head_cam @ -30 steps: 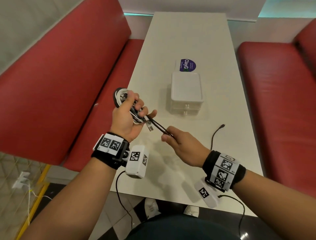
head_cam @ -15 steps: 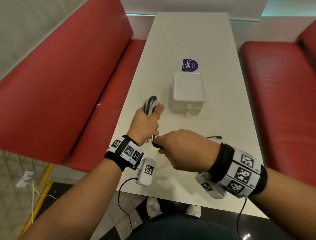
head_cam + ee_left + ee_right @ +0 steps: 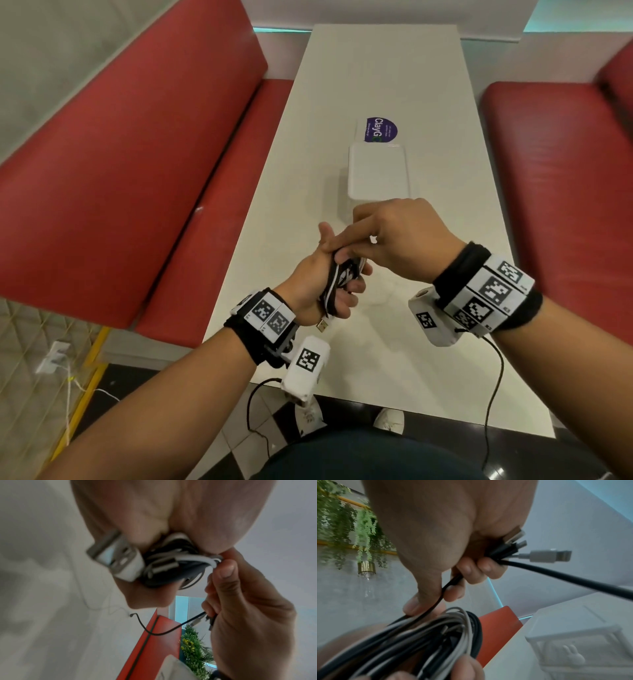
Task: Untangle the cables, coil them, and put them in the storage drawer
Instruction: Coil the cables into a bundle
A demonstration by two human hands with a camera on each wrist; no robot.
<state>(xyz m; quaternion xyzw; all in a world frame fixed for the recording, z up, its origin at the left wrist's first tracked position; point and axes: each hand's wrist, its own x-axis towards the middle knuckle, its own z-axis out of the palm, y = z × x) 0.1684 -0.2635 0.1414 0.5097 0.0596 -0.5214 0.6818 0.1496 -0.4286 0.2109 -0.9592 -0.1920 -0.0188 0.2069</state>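
My left hand [image 3: 325, 291] grips a coiled bundle of black and white cables [image 3: 337, 282] above the near part of the table. A USB plug [image 3: 323, 324] hangs from the bundle below that hand. My right hand [image 3: 387, 236] reaches over from the right and pinches a black cable [image 3: 443, 591] at the bundle, with several cable ends [image 3: 518, 547] tucked in its curled fingers. In the left wrist view the bundle [image 3: 171, 566] sits in the palm and the black cable [image 3: 171, 630] loops down from the right hand [image 3: 240, 601]. The white storage drawer unit [image 3: 378, 174] stands just beyond both hands.
The white table [image 3: 376, 68] runs away from me between two red benches [image 3: 120, 171] [image 3: 565, 171]. A purple sticker [image 3: 382, 130] lies behind the drawer unit. The drawer front with a rabbit knob [image 3: 573, 655] faces me, closed.
My right hand has moved up and over the left hand with the black cable. The left hand has turned and dropped nearer, so the bundle now lies across its palm.
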